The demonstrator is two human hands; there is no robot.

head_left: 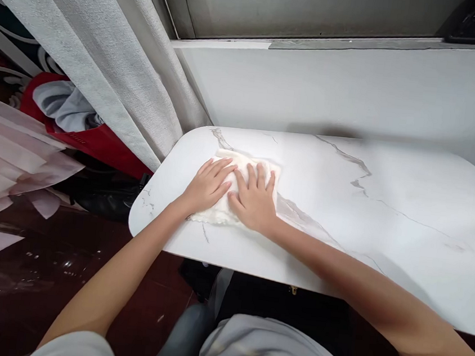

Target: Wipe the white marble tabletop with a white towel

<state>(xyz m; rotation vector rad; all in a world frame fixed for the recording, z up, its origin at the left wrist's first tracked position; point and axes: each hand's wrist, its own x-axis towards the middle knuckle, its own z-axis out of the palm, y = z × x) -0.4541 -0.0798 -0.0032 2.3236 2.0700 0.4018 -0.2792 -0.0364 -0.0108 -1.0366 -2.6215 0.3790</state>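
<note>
We are near the rounded left corner of the white marble counter point(384, 233), close to the curtain point(117, 63), and much bare surface lies open to the right. Our left hand point(206, 187) and right hand point(254, 201) press flat, fingers spread, on a white fluffy cloth point(243, 163) there. Its long axis runs from near left to far right.

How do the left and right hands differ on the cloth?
The left hand lies on the left part of the cloth, fingers together and angled toward the right hand. The right hand lies nearer its middle, fingers spread and pointing away. Both lie flat, palm down, on the cloth.
</note>
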